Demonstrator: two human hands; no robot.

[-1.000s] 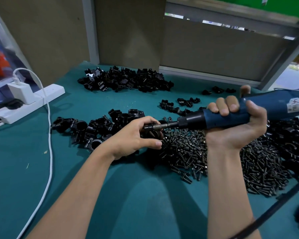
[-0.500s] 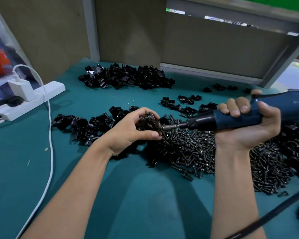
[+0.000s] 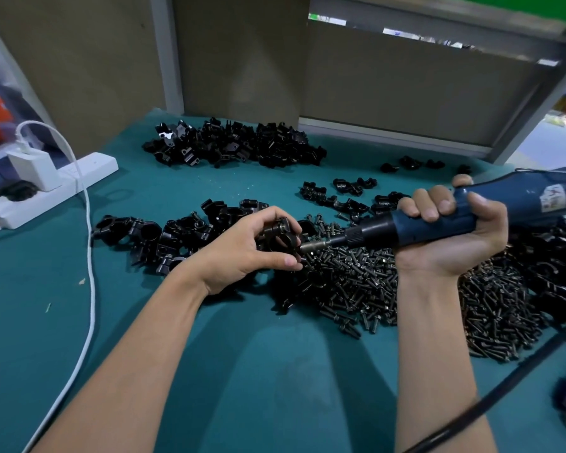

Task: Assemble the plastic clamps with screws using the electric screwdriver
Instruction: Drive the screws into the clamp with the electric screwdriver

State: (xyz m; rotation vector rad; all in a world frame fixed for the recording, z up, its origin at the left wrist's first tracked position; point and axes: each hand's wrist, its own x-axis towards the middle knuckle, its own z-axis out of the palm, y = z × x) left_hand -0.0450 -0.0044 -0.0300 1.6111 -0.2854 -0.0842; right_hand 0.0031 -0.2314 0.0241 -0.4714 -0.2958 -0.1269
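Plastic clamp (image 3: pixel 280 238), black, pinched between the thumb (image 3: pixel 285 259) below and the curled fingertips (image 3: pixel 283 214) above of the left hand (image 3: pixel 242 253). It is raised just over the left edge of the screw heap (image 3: pixel 373 282). The metal bit (image 3: pixel 314 246) touches the clamp's right side; whether a screw sits under the tip cannot be told.

The right hand (image 3: pixel 448 237) has its fingers (image 3: pixel 432 206) wrapped fully round the blue barrel of the electric screwdriver (image 3: pixel 520 197), palm toward the camera. The tool lies nearly level, its bit pointing left and its rear end running off the right edge. Both forearms reach in from the bottom edge.

Surroundings, on the green table mat (image 3: pixel 275 371):
- loose dark screws in a broad heap under and to the right of the hands;
- a near pile of clamp parts (image 3: pixel 164 233) just left of the left hand;
- a far pile (image 3: pixel 236 145) by the back panels;
- a small scatter (image 3: pixel 340 194) between the far pile and the tool;
- a further pile (image 3: pixel 556 256) at the right edge.

At far left — well apart from the work — a white power strip (image 3: pixel 62 184) carries a white charger (image 3: pixel 35 170), and its white cable (image 3: pixel 90 256) runs down the mat toward the viewer. A black cord (image 3: pixel 490 397) crosses the lower right corner.
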